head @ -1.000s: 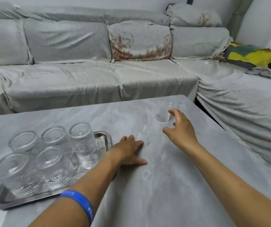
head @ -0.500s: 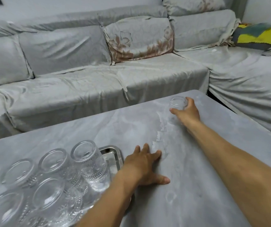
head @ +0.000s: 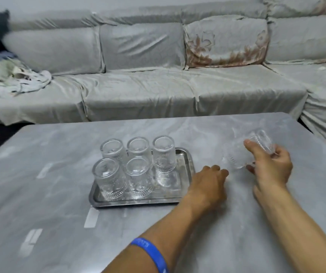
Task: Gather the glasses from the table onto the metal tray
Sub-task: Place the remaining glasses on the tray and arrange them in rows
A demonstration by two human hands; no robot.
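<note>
Right hand (head: 270, 166) grips one clear ribbed glass (head: 246, 152), thumb on the near side and fingers curled around the far side, holding it tilted almost onto its side above the right part of the grey marbled table (head: 40, 194), its wider end pointing left and down toward the tray. Left hand (head: 207, 184) rests palm down on the tabletop, fingers together and loosely bent, holding nothing, its fingertips just beside the tray's right edge; a blue wristband (head: 152, 253) circles that forearm.

Metal tray (head: 185, 164) sits near the middle of the table, long sides running left to right. Five glasses stand on it upside down, bases up, in two rows: three along the far edge, namely the far-left glass (head: 112, 149), the far-middle glass (head: 138, 147) and the far-right glass (head: 164, 154), and two along the near edge, the near-left glass (head: 108, 178) and the near-middle glass (head: 139, 176). The near-right corner of the tray is bare metal. Counting the one in hand, six glasses are in view.

Behind the table's far edge runs a grey-covered sofa (head: 138, 91) turning a corner at right, with one flower-patterned cushion (head: 225, 42) against its back and a heap of crumpled cloth (head: 20, 79) on its left end
</note>
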